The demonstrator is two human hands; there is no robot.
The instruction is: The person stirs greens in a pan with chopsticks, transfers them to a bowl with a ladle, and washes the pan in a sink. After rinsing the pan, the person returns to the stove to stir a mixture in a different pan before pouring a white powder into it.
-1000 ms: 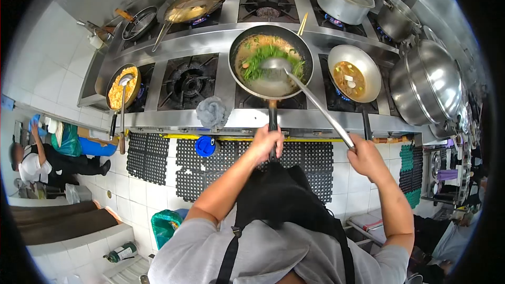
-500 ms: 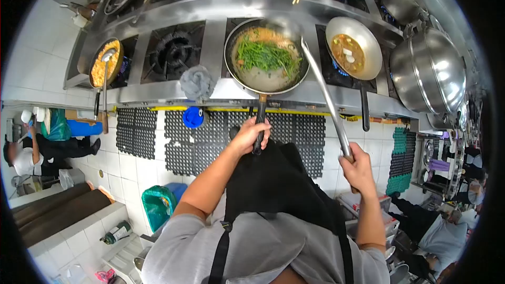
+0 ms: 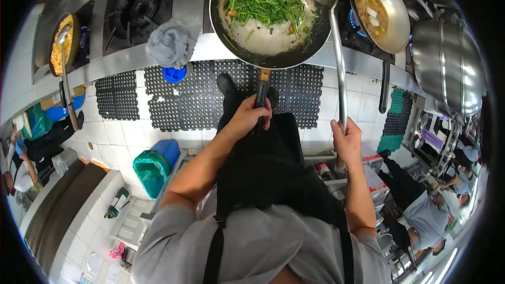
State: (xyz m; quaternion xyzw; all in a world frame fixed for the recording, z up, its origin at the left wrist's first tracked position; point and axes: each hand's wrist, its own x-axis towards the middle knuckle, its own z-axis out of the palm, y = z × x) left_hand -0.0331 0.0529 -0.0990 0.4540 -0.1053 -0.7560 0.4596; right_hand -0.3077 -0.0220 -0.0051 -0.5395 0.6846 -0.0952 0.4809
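Note:
My left hand (image 3: 254, 114) is closed round the black handle of a frying pan (image 3: 263, 59) at the stove's front edge. Chopped green vegetables (image 3: 268, 2) lie in the pan with pale liquid and a reddish layer at the far side. My right hand (image 3: 346, 139) grips the long metal handle of a ladle (image 3: 338, 47). The ladle's bowl is at the pan's far right, over or in the food; its exact contact cannot be told. A crumpled grey cloth (image 3: 171, 43) rests on the stove edge left of the pan.
Right of the pan stands a wok (image 3: 392, 21) with brown broth over a blue flame, beside large steel bowls (image 3: 447, 63). A smaller pan (image 3: 54, 47) with orange food sits at the left. Co-workers are at both sides; a green-lined bin (image 3: 150, 171) stands behind left.
The view has shifted closer, so the pan sits higher and larger. The ladle's bowl, blurred before, now shows clearly at the pan's far right. Both hands keep their grips.

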